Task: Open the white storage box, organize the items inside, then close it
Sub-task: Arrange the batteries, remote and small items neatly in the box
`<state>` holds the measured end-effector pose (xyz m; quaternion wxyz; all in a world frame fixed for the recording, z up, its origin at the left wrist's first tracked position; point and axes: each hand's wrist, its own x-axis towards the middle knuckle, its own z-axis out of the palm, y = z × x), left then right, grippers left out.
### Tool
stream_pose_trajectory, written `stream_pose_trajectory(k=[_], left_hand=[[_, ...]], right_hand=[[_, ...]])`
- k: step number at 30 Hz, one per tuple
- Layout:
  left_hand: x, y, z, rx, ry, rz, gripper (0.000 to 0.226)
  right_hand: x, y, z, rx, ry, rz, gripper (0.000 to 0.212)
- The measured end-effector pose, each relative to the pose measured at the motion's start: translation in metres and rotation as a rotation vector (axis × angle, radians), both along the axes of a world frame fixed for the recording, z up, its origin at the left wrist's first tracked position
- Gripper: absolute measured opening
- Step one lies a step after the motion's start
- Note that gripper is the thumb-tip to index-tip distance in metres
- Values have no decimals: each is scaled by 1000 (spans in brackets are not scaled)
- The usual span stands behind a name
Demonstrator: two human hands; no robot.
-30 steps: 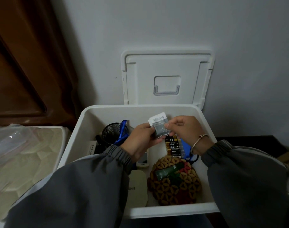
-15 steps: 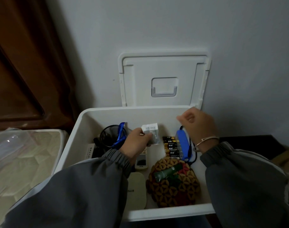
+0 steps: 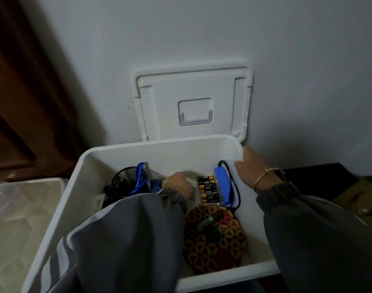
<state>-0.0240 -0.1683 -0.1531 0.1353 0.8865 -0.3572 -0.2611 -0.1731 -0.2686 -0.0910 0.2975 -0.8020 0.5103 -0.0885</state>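
Two hands show on my feed, both at the white storage box (image 3: 180, 159). It sits open beneath them, with its lid (image 3: 193, 102) standing upright beyond them against the wall (image 3: 202, 28).

The left hand (image 3: 178, 185) is down inside the box, back turned up and fingers out of sight. Motion blur smears it, so I cannot tell whether it grips anything. A white packet (image 3: 192, 188) shows at its right edge, touching it or tucked under it.

The right hand (image 3: 251, 168) holds the box's right wall at the far corner, thumb inside and fingers curled at the rim. I see a thin bracelet (image 3: 265, 176) on its wrist.

Between the two hands lies a row of batteries (image 3: 208, 189). Just beside them, nearer the right hand, is a blue device (image 3: 220, 182) with a black cord looping around it.

To the left of the left hand stands a black mesh cup (image 3: 123, 182), with a blue strap (image 3: 140, 176) draped over its rim.

Nearer to me than either hand, between the two grey sleeves, a round woven mat (image 3: 219, 246) lies on the box floor with a green bottle (image 3: 206, 222) resting on it.
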Motion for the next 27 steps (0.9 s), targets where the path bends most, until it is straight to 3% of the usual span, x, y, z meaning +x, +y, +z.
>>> stream_pose_trajectory(k=[6, 11, 15, 17, 23, 27], left_hand=[[-7, -9, -14, 77, -195, -87, 36], [1, 1, -14, 62, -462, -438, 44], [13, 14, -23, 50, -427, -652, 37], [15, 18, -28, 53, -417, -689, 39], [14, 18, -39, 83, -692, -675, 31], [12, 17, -42, 64, -776, -640, 39]], right_hand=[[-5, 1, -4, -37, -103, 47, 23], [-5, 1, -6, -62, -99, 75, 21], [-5, 1, -6, -79, -88, 82, 18], [-5, 1, -6, -91, -85, 89, 15], [-5, 0, -7, -80, -84, 97, 10], [-5, 0, -7, -66, -81, 95, 8]])
